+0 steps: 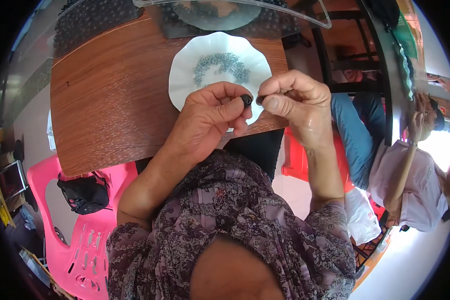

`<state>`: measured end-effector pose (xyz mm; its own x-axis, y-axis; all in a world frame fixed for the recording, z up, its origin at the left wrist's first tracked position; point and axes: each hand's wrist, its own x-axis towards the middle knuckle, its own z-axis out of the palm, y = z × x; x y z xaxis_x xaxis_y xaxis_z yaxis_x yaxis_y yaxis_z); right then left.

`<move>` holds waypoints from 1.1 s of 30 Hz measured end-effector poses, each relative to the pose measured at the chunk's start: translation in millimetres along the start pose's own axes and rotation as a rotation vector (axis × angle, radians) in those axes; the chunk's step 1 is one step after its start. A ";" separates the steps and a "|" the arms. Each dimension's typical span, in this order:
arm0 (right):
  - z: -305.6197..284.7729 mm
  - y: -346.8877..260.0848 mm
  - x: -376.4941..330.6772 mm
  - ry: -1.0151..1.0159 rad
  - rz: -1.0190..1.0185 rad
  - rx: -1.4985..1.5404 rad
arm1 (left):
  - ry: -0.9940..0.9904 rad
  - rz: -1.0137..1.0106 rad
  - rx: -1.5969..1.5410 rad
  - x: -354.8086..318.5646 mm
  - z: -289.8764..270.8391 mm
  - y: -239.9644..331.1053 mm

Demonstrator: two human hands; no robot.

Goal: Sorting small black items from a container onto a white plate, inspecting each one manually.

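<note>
My left hand (212, 112) pinches a small black rounded piece (246, 100) with a pale ring mark on its end between thumb and forefinger. Facing it, a short gap away, my right hand (300, 102) grips a small dark piece (260, 100) at its fingertips; most of that piece is hidden. Both hands hover over the near edge of a white scalloped plate (182, 75). Many tiny blue-grey pieces (222, 65) lie on the plate in a curved heap. They are too small for me to make out their kind.
The plate stands on a brown wooden table (115, 110). Behind it are black trays (100, 22) of small dark pieces and a clear plastic rim (305, 17). A pink chair (47, 175) holds a black bag (85, 192). At right, another person (407, 180) sits beside a white plastic bag (362, 217).
</note>
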<state>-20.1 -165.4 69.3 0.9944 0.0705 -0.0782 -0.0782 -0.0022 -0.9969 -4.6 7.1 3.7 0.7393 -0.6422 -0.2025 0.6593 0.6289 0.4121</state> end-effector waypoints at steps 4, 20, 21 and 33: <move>5.1 5.2 -8.5 0.030 -0.031 0.054 | -0.032 -0.009 0.033 -3.7 7.8 -1.0; 3.6 16.9 -12.5 0.038 -0.060 0.077 | 0.015 0.036 0.136 -4.5 6.6 -7.1; 2.8 18.1 -12.7 0.040 -0.058 0.077 | 0.024 0.037 0.144 -4.7 6.9 -7.3; -11.2 24.6 -10.8 -0.040 0.280 0.317 | 0.056 0.059 0.280 -6.6 8.8 -12.2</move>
<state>-32.0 -177.4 45.6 0.9287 0.1495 -0.3394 -0.3690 0.2799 -0.8863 -18.7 -0.2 7.8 0.7870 -0.5780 -0.2159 0.5567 0.5143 0.6524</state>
